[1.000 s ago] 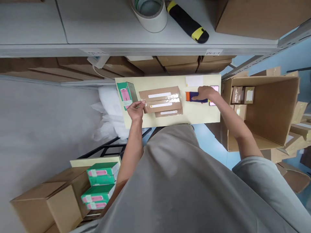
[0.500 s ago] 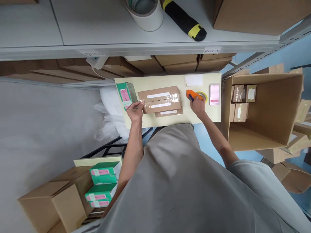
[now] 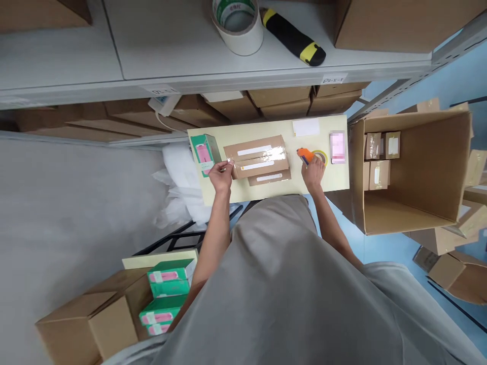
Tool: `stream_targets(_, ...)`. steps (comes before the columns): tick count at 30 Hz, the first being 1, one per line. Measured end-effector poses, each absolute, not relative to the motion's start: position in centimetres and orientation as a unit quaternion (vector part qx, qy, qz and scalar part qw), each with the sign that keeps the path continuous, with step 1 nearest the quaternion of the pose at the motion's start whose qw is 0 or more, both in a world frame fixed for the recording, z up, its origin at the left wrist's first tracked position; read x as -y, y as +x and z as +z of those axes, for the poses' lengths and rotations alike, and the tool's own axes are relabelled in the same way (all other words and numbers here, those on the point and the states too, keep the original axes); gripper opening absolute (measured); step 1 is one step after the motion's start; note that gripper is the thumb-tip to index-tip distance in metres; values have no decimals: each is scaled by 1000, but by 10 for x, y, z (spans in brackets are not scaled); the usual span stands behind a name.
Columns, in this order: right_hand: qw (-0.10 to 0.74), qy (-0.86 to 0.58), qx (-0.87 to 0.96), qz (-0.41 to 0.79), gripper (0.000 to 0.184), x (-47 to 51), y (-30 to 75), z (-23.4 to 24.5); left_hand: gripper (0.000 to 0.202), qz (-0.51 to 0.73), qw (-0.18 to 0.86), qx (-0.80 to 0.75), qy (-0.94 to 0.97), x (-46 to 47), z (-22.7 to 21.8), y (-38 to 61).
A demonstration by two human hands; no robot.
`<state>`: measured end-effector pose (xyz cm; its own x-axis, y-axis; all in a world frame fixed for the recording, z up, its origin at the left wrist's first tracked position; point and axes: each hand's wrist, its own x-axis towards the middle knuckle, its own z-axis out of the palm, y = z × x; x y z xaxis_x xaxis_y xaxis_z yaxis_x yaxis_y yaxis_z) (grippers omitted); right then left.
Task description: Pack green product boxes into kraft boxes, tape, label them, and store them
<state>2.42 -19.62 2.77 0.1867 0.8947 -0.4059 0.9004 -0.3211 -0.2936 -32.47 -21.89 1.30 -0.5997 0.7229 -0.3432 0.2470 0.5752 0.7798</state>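
Note:
On the cream tabletop [image 3: 236,195] lie small brown cardboard boxes side by side. The larger-looking cardboard box [image 3: 258,158] bears white label strips and shiny clear tape at its right end. My left hand [image 3: 221,176] is closed at this box's left edge, thumb and fingertips pinched on its corner. To the right of the boxes, my right hand [image 3: 313,173] is closed on an orange tape dispenser [image 3: 305,154] with a yellow-rimmed roll. Part of the dispenser is hidden by the fingers. A green box with a pink picture [image 3: 205,153] stands just beyond my left hand.
A white card [image 3: 306,126] and a phone [image 3: 337,147] lie at the tabletop's right. Right of it stands a big open carton [image 3: 414,218] with small boxes inside. The shelf [image 3: 171,56] above holds a tape roll [image 3: 243,43] and black-yellow cutter [image 3: 294,38]. Green boxes [image 3: 169,279] sit lower left.
My right hand has turned and drawn slightly nearer my body, still at the tape dispenser. My left hand keeps its place on the box. The whole view has shifted a little.

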Motion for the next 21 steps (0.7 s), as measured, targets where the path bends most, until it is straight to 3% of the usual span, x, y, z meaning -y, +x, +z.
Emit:
stream_targets(4, -71, 705, -630, -316, 63, 182, -21, 64, 21, 388, 314, -834, 235, 220, 14, -313)
stream_targets(8, -14, 692, -625, -360, 75, 165, -70, 76, 25, 378, 312, -834, 252, 220, 18, -299)
stream_targets(12, 33, 730, -593, -338, 103, 155, -86, 71, 61, 312, 334, -849, 267, 212, 24, -281)
stream_targets(15, 31, 730, -597, -332, 101, 155, -77, 68, 80, 285, 342, -852, 275, 209, 26, -276)
stream_targets(18, -10, 707, -614, -351, 87, 158, -62, 67, 58, 313, 364, -825, 297, 213, 25, -285)
stream_targets(21, -49, 687, -627, -364, 89, 161, -54, 71, 41, 382, 420, -771, 288, 220, 26, -303)
